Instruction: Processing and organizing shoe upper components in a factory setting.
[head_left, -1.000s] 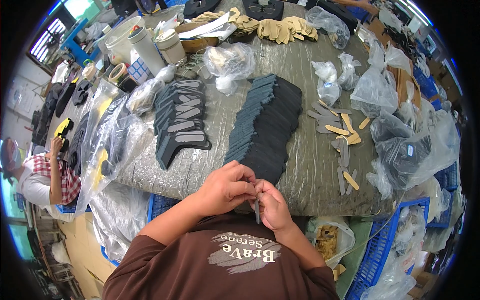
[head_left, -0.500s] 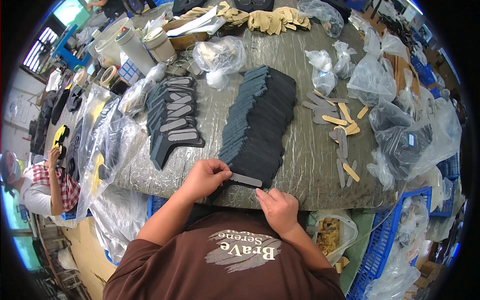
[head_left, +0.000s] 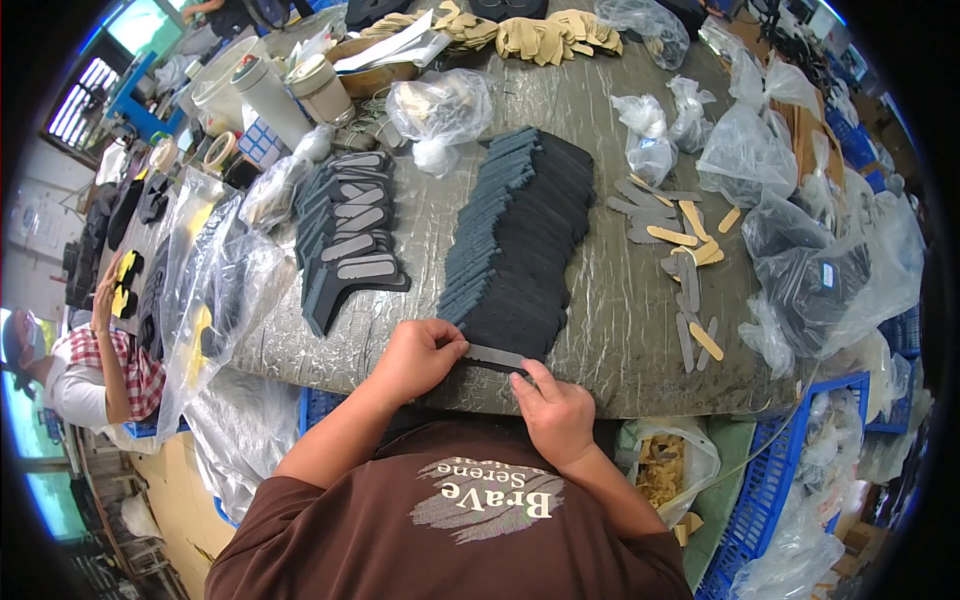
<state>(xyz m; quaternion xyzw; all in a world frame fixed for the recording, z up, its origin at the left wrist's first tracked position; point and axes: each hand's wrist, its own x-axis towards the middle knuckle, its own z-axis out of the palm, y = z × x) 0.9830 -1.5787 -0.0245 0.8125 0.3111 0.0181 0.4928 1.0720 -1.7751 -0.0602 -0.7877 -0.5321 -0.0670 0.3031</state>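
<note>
A thin grey strip (head_left: 497, 356) with rounded ends lies across the near edge of a long overlapping row of dark foam pieces (head_left: 535, 235). The pieces look blue-grey on their left side and black on the right. My left hand (head_left: 415, 358) pinches the strip's left end between thumb and forefinger. At its right end my right hand (head_left: 557, 408) has thumb and forefinger bent around the tip, the other fingers curled. To the left, a shorter row of similar pieces (head_left: 352, 235) carries grey strips on top.
Loose grey and tan strips (head_left: 690, 240) are scattered at the right, near clear plastic bags (head_left: 745, 160). White containers (head_left: 320, 90) and a bagged bundle (head_left: 440, 108) stand far left. A blue crate (head_left: 750, 500) is beside the table. Another person (head_left: 105, 375) works at the left.
My right forefinger has lifted and shifted onto the strip's right end, with the thumb now apart from it. My left hand keeps its pinch. The other person's hand has moved up slightly.
</note>
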